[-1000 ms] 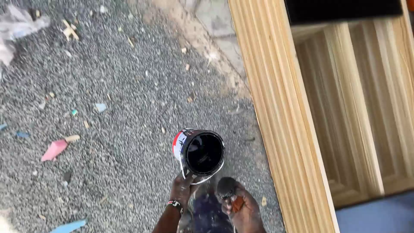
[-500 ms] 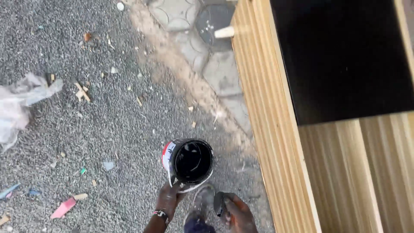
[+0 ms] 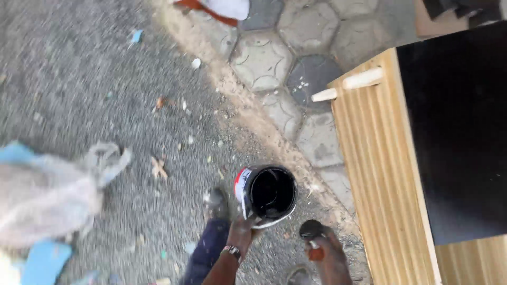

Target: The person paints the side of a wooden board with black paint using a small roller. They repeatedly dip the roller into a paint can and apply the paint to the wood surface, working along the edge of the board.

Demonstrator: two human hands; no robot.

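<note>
Two hands show, seen from above. Left hand (image 3: 244, 230) grips an open paint can (image 3: 266, 194) from below, left of a wooden panel (image 3: 381, 174). Right hand (image 3: 323, 248) clasps a dark brush (image 3: 311, 230). Probably heavy, sloshing; support the can's base.

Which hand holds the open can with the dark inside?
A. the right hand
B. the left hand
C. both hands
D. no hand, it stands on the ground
B: the left hand, with a wristband, grips the can from below; the right hand holds a dark round object.
</note>
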